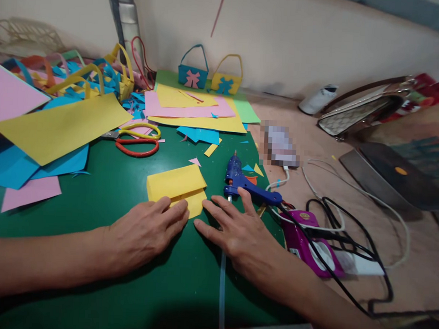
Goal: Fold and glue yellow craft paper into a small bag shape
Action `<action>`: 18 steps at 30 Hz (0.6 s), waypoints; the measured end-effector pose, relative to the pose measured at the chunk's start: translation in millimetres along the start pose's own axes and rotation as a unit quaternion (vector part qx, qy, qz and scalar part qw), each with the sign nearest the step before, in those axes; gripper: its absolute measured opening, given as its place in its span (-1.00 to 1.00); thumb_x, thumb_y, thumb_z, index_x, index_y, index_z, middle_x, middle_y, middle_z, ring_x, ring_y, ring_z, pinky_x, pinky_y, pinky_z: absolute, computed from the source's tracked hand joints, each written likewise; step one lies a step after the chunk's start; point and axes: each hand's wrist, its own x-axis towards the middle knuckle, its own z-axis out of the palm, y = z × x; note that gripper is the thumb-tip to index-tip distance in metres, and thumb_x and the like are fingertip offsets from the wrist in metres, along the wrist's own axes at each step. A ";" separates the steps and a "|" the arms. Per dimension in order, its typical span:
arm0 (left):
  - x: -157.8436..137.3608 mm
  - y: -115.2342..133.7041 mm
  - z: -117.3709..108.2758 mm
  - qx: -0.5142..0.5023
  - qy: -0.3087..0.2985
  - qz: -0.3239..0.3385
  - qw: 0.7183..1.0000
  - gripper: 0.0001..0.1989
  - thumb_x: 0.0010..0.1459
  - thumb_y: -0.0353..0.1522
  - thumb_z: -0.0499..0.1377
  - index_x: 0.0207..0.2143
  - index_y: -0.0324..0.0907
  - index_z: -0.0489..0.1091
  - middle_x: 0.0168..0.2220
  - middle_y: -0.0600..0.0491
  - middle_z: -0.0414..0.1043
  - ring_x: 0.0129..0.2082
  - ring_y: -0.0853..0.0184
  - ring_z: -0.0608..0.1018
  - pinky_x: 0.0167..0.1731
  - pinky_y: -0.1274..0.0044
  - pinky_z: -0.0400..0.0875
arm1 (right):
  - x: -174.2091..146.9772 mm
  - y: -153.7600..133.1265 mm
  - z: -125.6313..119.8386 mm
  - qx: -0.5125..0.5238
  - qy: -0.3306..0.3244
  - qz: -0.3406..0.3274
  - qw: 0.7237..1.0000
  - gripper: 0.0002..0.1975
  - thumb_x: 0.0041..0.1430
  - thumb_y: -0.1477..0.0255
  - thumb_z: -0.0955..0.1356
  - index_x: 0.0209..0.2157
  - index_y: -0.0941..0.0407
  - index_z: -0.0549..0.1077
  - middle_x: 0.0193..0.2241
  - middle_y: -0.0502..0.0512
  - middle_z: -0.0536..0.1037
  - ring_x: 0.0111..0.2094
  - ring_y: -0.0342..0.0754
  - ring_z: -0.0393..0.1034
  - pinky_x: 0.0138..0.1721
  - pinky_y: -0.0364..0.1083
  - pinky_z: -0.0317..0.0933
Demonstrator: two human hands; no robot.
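A folded piece of yellow paper [178, 182] lies on the green table mat [105, 285], its flap standing slightly off the layer under it. My left hand [149, 229] holds the paper down at its near edge, fingers bent and close together. At the paper's right corner, my right hand [231, 228] rests with fingers spread, the fingertips at or just beside the edge. A blue glue gun [240, 177] lies behind my right hand, nozzle pointing away. Its clear glue stick [222, 290] runs toward me under that hand.
Scissors [138, 139] with red and yellow handles lie at the left, by stacked coloured paper [61, 126]. Two small paper bags [193, 76] stand against the wall. On the right are a phone [281, 145], black cables [347, 238] and a purple device [307, 241].
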 end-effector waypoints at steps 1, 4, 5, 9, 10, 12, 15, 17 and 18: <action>-0.4 0.1 -0.1 0.000 0.001 -0.001 1.000 -0.61 0.16 -0.50 -0.05 0.06 -0.29 0.18 -0.04 -0.13 0.32 -0.31 0.26 0.39 -0.41 0.46 0.41 | -0.2 -0.2 0.7 0.004 0.004 0.002 1.000 -0.65 0.13 0.57 0.21 -0.04 0.06 0.34 -0.05 0.19 0.40 0.00 0.13 0.19 0.07 0.33 -0.19; -2.9 0.4 -0.9 -0.011 0.022 -0.004 1.000 -0.63 0.14 -0.48 -0.02 0.03 -0.26 0.22 0.00 -0.12 0.30 -0.29 0.24 0.38 -0.37 0.44 0.40 | -0.1 -0.5 4.7 0.011 0.032 0.012 0.999 -0.68 0.17 0.62 0.15 -0.11 0.13 0.37 -0.09 0.17 0.44 -0.02 0.11 0.21 0.09 0.31 -0.22; -4.0 0.2 -1.3 -0.019 0.034 -0.007 0.999 -0.64 0.14 -0.47 0.00 0.01 -0.24 0.24 0.01 -0.11 0.29 -0.29 0.23 0.38 -0.36 0.42 0.40 | 0.3 -0.4 6.2 0.013 0.045 0.015 0.999 -0.69 0.17 0.63 0.13 -0.14 0.15 0.38 -0.11 0.16 0.45 -0.03 0.10 0.22 0.09 0.31 -0.22; -8.8 -2.8 -3.7 -0.057 0.046 -0.008 0.997 -0.67 0.11 -0.45 0.03 -0.05 -0.10 0.28 0.06 -0.08 0.26 -0.31 0.23 0.39 -0.42 0.42 0.39 | 2.8 0.2 10.1 0.021 0.087 0.030 0.996 -0.67 0.16 0.67 0.11 -0.15 0.20 0.37 -0.18 0.16 0.48 -0.10 0.07 0.26 0.09 0.29 -0.22; -9.6 -3.9 -4.2 -0.065 0.039 -0.005 0.997 -0.67 0.11 -0.46 0.03 -0.06 -0.06 0.28 0.06 -0.07 0.25 -0.32 0.23 0.39 -0.45 0.43 0.37 | 3.8 0.0 10.7 0.021 0.091 0.034 0.995 -0.66 0.16 0.67 0.10 -0.11 0.21 0.36 -0.18 0.17 0.48 -0.11 0.06 0.26 0.09 0.29 -0.21; -10.5 -5.5 -4.4 -0.078 0.028 -0.002 0.997 -0.69 0.10 -0.48 0.03 -0.09 -0.04 0.29 0.05 -0.06 0.26 -0.33 0.24 0.39 -0.48 0.45 0.36 | 6.3 -1.5 12.3 0.014 0.093 0.040 0.995 -0.62 0.16 0.67 0.10 -0.03 0.22 0.31 -0.19 0.19 0.47 -0.13 0.05 0.27 0.07 0.29 -0.19; -10.1 -4.3 -2.4 -0.087 0.026 -0.005 0.996 -0.77 0.10 -0.48 0.02 -0.17 -0.13 0.30 0.03 -0.09 0.29 -0.32 0.24 0.40 -0.44 0.44 0.37 | 10.5 -5.5 15.5 -0.010 0.076 0.043 0.996 -0.58 0.15 0.64 0.14 0.04 0.17 0.25 -0.24 0.17 0.44 -0.17 0.07 0.27 0.03 0.30 -0.14; -9.6 -1.2 -0.5 -0.074 0.039 -0.017 0.996 -0.78 0.10 -0.51 0.00 -0.18 -0.20 0.29 0.00 -0.12 0.33 -0.32 0.24 0.41 -0.40 0.43 0.38 | 12.0 -8.1 16.9 -0.033 0.062 0.041 0.997 -0.57 0.13 0.62 0.19 0.05 0.12 0.25 -0.27 0.16 0.42 -0.19 0.08 0.26 0.00 0.30 -0.14; -9.6 0.5 0.2 -0.061 0.048 -0.021 0.997 -0.75 0.10 -0.53 -0.01 -0.15 -0.23 0.28 -0.01 -0.13 0.34 -0.32 0.24 0.41 -0.38 0.42 0.39 | 12.0 -8.8 16.8 -0.042 0.056 0.038 0.997 -0.58 0.12 0.60 0.21 0.04 0.10 0.27 -0.27 0.16 0.42 -0.19 0.09 0.25 0.00 0.30 -0.15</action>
